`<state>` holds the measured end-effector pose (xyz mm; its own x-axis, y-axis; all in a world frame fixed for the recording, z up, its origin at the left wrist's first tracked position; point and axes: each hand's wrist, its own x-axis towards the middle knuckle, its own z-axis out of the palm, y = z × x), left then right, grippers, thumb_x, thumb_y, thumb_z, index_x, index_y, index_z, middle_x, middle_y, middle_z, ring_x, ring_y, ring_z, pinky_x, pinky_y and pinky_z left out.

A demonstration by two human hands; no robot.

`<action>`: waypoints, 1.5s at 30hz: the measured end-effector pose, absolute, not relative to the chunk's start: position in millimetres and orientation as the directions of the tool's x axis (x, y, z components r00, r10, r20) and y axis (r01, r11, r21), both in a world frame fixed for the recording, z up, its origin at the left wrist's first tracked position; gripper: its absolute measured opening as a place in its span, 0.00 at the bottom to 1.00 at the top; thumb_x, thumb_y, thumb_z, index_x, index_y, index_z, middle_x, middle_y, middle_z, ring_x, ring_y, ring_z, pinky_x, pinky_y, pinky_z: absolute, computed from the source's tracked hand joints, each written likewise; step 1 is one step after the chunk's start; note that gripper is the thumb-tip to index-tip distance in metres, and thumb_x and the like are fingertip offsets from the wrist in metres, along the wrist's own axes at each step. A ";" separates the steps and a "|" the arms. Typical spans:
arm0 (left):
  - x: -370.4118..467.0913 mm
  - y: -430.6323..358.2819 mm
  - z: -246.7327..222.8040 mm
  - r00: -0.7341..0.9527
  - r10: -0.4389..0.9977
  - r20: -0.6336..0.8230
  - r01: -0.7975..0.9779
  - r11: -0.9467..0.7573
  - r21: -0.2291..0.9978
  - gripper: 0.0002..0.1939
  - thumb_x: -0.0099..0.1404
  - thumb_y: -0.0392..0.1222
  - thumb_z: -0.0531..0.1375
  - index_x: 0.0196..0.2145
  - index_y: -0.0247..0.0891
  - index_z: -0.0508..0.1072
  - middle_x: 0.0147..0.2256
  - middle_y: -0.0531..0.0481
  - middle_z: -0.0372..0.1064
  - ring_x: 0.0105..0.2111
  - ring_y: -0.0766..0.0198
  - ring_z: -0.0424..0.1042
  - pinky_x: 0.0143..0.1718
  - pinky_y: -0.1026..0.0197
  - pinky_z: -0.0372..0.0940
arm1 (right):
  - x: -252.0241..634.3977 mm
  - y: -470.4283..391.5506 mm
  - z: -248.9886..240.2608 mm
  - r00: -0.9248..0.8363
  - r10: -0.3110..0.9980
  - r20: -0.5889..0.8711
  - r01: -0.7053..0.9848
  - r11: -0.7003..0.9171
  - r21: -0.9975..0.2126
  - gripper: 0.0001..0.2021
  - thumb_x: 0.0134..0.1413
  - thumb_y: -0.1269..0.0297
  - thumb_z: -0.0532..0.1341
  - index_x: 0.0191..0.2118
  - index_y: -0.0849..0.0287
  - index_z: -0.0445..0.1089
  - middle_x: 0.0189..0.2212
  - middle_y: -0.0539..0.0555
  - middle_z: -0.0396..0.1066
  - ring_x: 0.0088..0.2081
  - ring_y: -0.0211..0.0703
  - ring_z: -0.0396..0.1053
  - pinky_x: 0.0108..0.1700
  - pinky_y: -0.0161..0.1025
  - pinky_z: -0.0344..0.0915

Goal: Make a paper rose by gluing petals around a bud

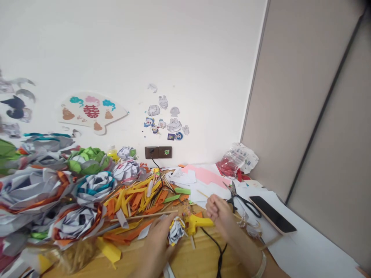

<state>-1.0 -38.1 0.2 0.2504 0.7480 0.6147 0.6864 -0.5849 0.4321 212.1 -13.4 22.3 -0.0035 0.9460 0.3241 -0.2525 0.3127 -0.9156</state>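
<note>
My left hand is closed around a small white paper rose with yellow edging, held low above the wooden table. The thumb and fingers grip the bloom from its left side. To the right, my right hand is closed on a thin wooden stick, whose tip points up and to the left. Between the hands lies a yellow glue gun, with a black cord running toward the front edge. Black-handled scissors lie open just beyond my right hand.
Large paper flowers crowd the left side. Orange and yellow paper strips and sticks cover the middle. White sheets, a phone and a plastic bag are on the right. A socket with a plugged-in cord is on the wall.
</note>
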 end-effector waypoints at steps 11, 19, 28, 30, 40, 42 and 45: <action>-0.7 -36.8 -3.6 0.227 0.771 0.595 0.643 -0.578 0.503 0.22 0.54 0.39 0.61 0.48 0.41 0.68 0.45 0.44 0.73 0.43 0.52 0.71 0.44 0.53 0.67 | 202.6 -23.8 11.7 -0.291 0.863 0.412 0.221 0.480 -0.849 0.17 0.58 0.49 0.51 0.30 0.58 0.64 0.25 0.48 0.63 0.27 0.37 0.61 0.30 0.34 0.57; 4.3 -37.3 -9.1 0.190 0.814 0.549 0.569 -0.547 0.614 0.23 0.54 0.42 0.61 0.48 0.39 0.67 0.44 0.43 0.73 0.46 0.51 0.71 0.46 0.51 0.67 | 185.5 -32.5 1.2 -0.414 0.849 0.328 0.132 0.412 -0.901 0.20 0.55 0.47 0.54 0.24 0.59 0.62 0.18 0.45 0.58 0.22 0.33 0.56 0.27 0.32 0.53; 2.9 -35.7 -9.0 0.161 0.849 0.503 0.540 -0.503 0.675 0.24 0.54 0.42 0.61 0.49 0.37 0.67 0.48 0.40 0.71 0.48 0.50 0.69 0.49 0.48 0.64 | 208.5 -18.1 18.8 -0.004 0.930 0.367 -0.156 0.362 -0.919 0.18 0.54 0.47 0.55 0.27 0.58 0.65 0.21 0.47 0.59 0.23 0.36 0.57 0.28 0.35 0.57; 1.8 -37.9 -7.8 0.186 0.827 0.530 0.549 -0.535 0.642 0.23 0.54 0.41 0.61 0.49 0.39 0.67 0.47 0.41 0.71 0.48 0.51 0.69 0.49 0.49 0.65 | 206.3 -20.3 17.4 -0.094 0.896 0.434 -0.009 0.435 -0.900 0.18 0.55 0.47 0.55 0.37 0.57 0.70 0.29 0.52 0.66 0.29 0.39 0.62 0.34 0.38 0.61; -0.4 -38.1 -11.3 0.222 0.790 0.571 0.504 -0.595 0.626 0.22 0.55 0.43 0.62 0.48 0.42 0.68 0.46 0.43 0.72 0.45 0.51 0.70 0.46 0.51 0.66 | 185.3 -42.7 7.3 -0.469 0.595 0.652 0.332 0.803 -0.494 0.21 0.61 0.52 0.47 0.56 0.51 0.61 0.45 0.57 0.62 0.47 0.47 0.61 0.47 0.44 0.61; 1.2 -36.4 -11.6 0.205 0.810 0.549 0.474 -0.573 0.669 0.22 0.54 0.44 0.62 0.47 0.41 0.69 0.45 0.42 0.72 0.44 0.51 0.70 0.46 0.50 0.65 | 183.5 -43.2 6.1 -0.488 0.597 0.637 0.382 0.802 -0.459 0.22 0.60 0.54 0.49 0.58 0.52 0.59 0.45 0.58 0.62 0.46 0.47 0.61 0.47 0.44 0.61; 7.1 -33.7 -9.8 0.148 0.862 0.484 0.388 -0.501 0.774 0.22 0.51 0.46 0.63 0.45 0.39 0.69 0.45 0.41 0.72 0.46 0.49 0.70 0.48 0.49 0.63 | 181.5 -42.9 4.1 -0.448 0.644 0.620 0.481 0.758 -0.440 0.20 0.60 0.61 0.51 0.58 0.52 0.59 0.45 0.57 0.64 0.46 0.47 0.62 0.49 0.45 0.59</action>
